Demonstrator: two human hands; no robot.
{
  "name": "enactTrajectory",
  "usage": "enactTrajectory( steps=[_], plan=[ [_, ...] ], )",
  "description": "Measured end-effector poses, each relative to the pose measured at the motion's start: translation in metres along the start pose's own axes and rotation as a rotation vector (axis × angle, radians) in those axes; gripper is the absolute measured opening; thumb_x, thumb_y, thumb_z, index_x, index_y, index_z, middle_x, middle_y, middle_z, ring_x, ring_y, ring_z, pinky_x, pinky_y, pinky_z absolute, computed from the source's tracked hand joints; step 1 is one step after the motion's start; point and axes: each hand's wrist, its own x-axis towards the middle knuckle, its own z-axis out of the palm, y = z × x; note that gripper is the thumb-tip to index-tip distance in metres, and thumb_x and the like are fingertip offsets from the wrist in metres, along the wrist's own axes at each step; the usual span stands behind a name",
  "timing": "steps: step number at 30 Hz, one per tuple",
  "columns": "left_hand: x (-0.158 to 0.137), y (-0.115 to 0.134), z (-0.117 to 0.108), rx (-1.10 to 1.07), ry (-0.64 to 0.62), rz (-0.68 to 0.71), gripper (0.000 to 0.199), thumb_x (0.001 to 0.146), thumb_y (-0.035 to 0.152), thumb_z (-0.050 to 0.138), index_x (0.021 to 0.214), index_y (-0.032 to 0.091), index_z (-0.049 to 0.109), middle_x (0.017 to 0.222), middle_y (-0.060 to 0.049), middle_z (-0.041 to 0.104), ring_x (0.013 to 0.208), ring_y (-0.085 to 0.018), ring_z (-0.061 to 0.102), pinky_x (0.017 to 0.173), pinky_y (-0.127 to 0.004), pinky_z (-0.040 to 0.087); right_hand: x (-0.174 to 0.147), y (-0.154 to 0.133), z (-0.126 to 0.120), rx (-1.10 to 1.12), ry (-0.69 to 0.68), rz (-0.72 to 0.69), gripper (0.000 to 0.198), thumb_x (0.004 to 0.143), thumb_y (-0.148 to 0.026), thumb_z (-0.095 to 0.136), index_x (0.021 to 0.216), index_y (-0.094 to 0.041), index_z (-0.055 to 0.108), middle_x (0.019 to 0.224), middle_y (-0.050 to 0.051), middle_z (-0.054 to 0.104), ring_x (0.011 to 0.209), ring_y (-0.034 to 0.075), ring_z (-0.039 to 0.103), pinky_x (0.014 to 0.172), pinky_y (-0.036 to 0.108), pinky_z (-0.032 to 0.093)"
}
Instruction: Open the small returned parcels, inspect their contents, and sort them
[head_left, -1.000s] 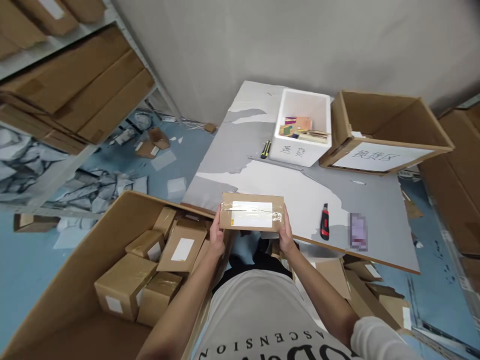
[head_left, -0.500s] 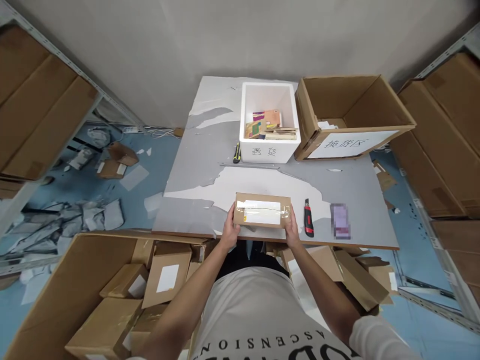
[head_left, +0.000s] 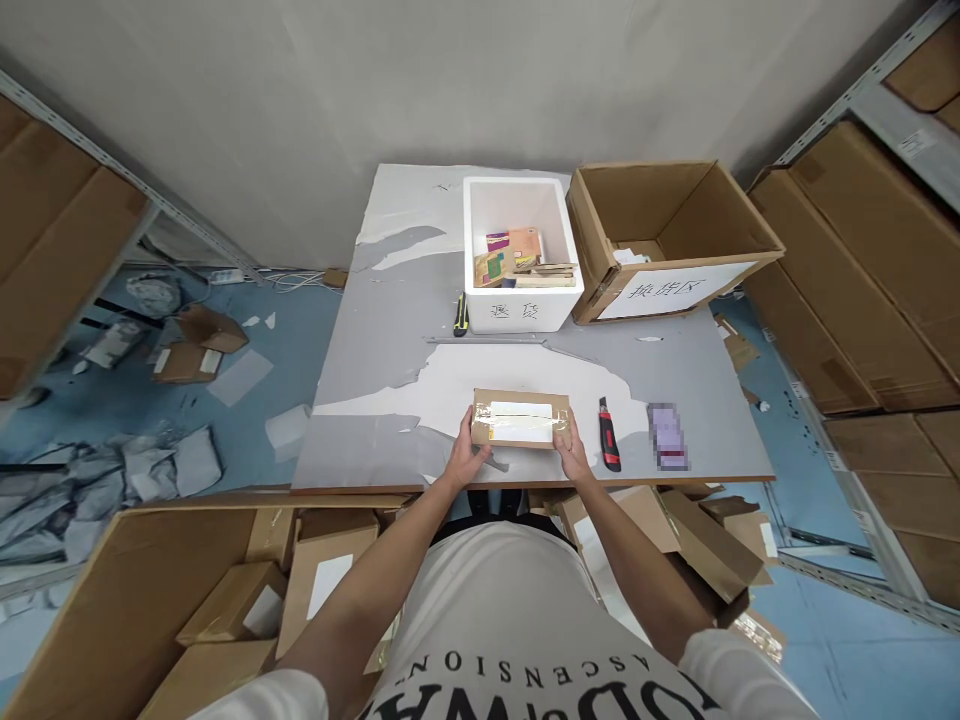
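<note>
A small taped cardboard box (head_left: 521, 418) with a white label on its top is held between my two hands, over the near part of the table. My left hand (head_left: 469, 455) grips its left end, fingers closed against the side. On the opposite end, my right hand (head_left: 571, 452) closes round the corner. Just right of that hand lies a red and black box cutter (head_left: 608, 436). Beyond it is a purple item (head_left: 668, 437), blurred into blocks.
A white foam box (head_left: 523, 312) holding booklets stands at the back, with a yellow and black cutter (head_left: 460, 315) beside it. Right of it is a large open carton (head_left: 679, 290). A big carton of parcels (head_left: 187, 560) sits below the table (head_left: 352, 440), near left.
My view has shifted a little, so the table and its boxes appear farther left. Both hands still hold the small box, which looks slightly farther off.
</note>
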Motion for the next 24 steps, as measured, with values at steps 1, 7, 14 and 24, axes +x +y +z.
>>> enactTrajectory(
  steps=[1, 7, 14, 24],
  plan=[
    [-0.001, -0.002, -0.001, 0.020, -0.018, -0.002, 0.094, 0.075, 0.057, 0.065, 0.149, 0.022, 0.018, 0.154, -0.014, 0.026, 0.142, -0.033, 0.026, 0.117, -0.056, 0.018, -0.001, 0.001, 0.000, -0.010, -0.005, 0.004, 0.090, 0.083, -0.065, 0.049, 0.153, -0.024, 0.012, 0.155, 0.009, 0.028, 0.144, 0.026, 0.024, 0.117, 0.048, 0.019],
    [-0.002, -0.009, -0.005, 0.076, -0.048, -0.043, 0.099, 0.075, 0.050, 0.068, 0.151, 0.022, 0.011, 0.157, -0.013, 0.022, 0.143, -0.031, 0.025, 0.118, -0.049, 0.020, -0.002, 0.000, -0.002, -0.030, -0.020, 0.015, 0.090, 0.083, -0.066, 0.048, 0.153, -0.028, 0.006, 0.157, 0.005, 0.023, 0.144, 0.024, 0.024, 0.118, 0.046, 0.018],
    [-0.007, -0.014, -0.010, 0.126, -0.008, -0.117, 0.097, 0.075, 0.041, 0.069, 0.152, 0.020, 0.015, 0.155, -0.011, 0.027, 0.142, -0.028, 0.028, 0.118, -0.044, 0.021, -0.007, 0.004, -0.004, 0.039, 0.026, 0.028, 0.094, 0.083, -0.071, 0.042, 0.154, -0.022, 0.004, 0.160, 0.008, 0.008, 0.146, 0.023, 0.015, 0.118, 0.043, 0.018],
    [-0.012, -0.032, -0.033, 0.273, 0.034, -0.265, 0.091, 0.064, 0.032, 0.077, 0.144, 0.014, 0.037, 0.147, -0.017, 0.040, 0.136, -0.032, 0.039, 0.113, -0.049, 0.030, -0.014, 0.036, -0.023, 0.075, 0.072, 0.146, 0.075, 0.083, -0.046, 0.049, 0.150, -0.022, 0.025, 0.153, 0.010, 0.033, 0.140, 0.023, 0.034, 0.115, 0.045, 0.026]
  ],
)
